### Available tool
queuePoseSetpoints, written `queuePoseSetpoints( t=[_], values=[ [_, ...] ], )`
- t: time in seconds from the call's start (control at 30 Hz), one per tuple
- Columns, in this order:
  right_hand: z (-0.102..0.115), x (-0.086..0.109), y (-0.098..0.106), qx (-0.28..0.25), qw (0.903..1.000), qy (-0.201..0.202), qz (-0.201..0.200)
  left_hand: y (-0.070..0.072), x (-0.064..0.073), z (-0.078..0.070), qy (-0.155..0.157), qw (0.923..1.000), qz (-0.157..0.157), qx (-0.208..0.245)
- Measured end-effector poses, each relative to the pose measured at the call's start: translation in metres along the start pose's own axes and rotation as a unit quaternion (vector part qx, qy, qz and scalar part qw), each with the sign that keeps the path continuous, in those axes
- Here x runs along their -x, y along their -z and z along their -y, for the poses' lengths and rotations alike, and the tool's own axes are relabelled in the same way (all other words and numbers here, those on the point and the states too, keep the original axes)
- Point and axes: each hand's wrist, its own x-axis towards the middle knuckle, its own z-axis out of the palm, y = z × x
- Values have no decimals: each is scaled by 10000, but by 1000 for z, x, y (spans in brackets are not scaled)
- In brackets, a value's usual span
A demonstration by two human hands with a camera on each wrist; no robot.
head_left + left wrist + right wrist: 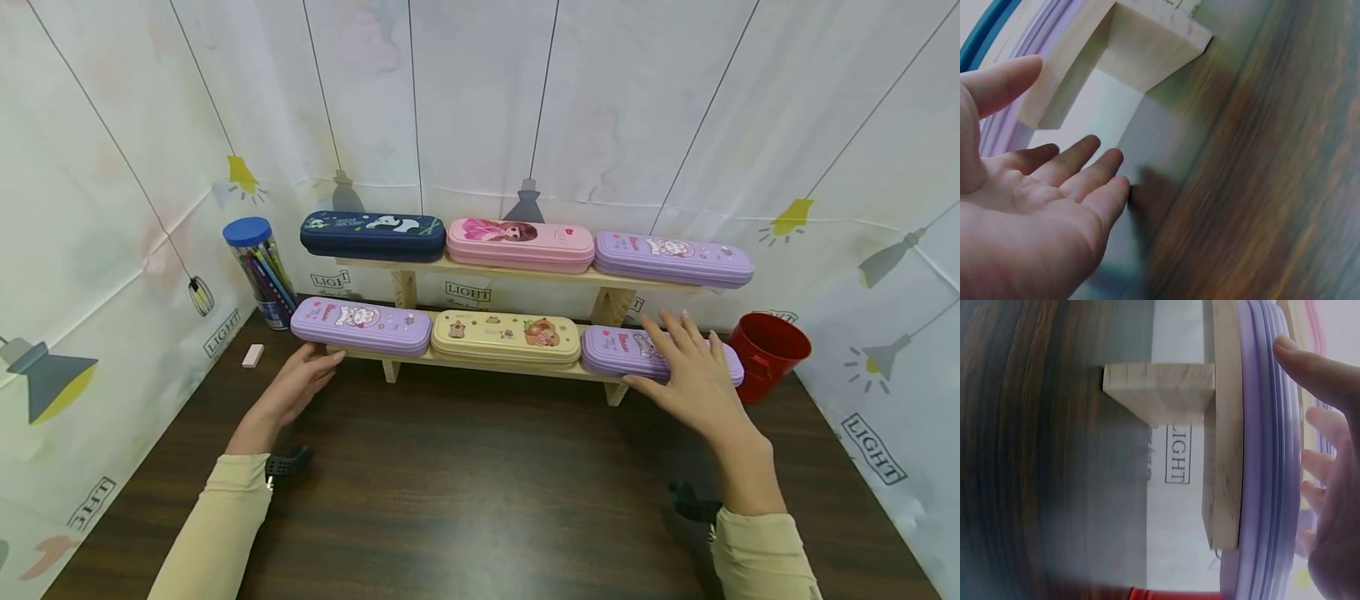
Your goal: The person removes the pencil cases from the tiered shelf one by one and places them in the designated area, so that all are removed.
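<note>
My right hand point(693, 379) lies over a purple pencil case point(618, 350) at the right end of the lower wooden shelf point(517, 367), fingers spread across its lid. In the right wrist view, the thumb point(1307, 365) is at the case's front edge. My left hand point(292, 387) is just below the left end of another purple pencil case point(375, 327), its palm turned up and empty in the left wrist view, fingers loosely extended beside the shelf's wooden leg point(1154, 44). Between these two cases sits a yellow pencil case point(502, 337).
The upper shelf point(525, 273) carries a navy panda case point(375, 237), a pink case point(521, 246) and a purple case point(675, 260). A blue-lidded tub of pencils point(262, 271) and an eraser point(253, 356) are at left; a red bucket point(772, 354) stands at right.
</note>
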Motion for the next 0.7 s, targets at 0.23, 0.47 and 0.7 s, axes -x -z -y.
queuePoseSetpoints(
  t=[0.23,0.47,0.7],
  values=[
    [6,-10,-6,-30,9996,141,237,-11,-6,4,-56,9968,102,796],
    [11,-13,-6,-13,9979,105,647,-18,-9,6,-167,9899,111,1403],
    [14,-16,-5,-11,9974,97,709,-19,-10,5,-377,9814,166,1873]
  ],
)
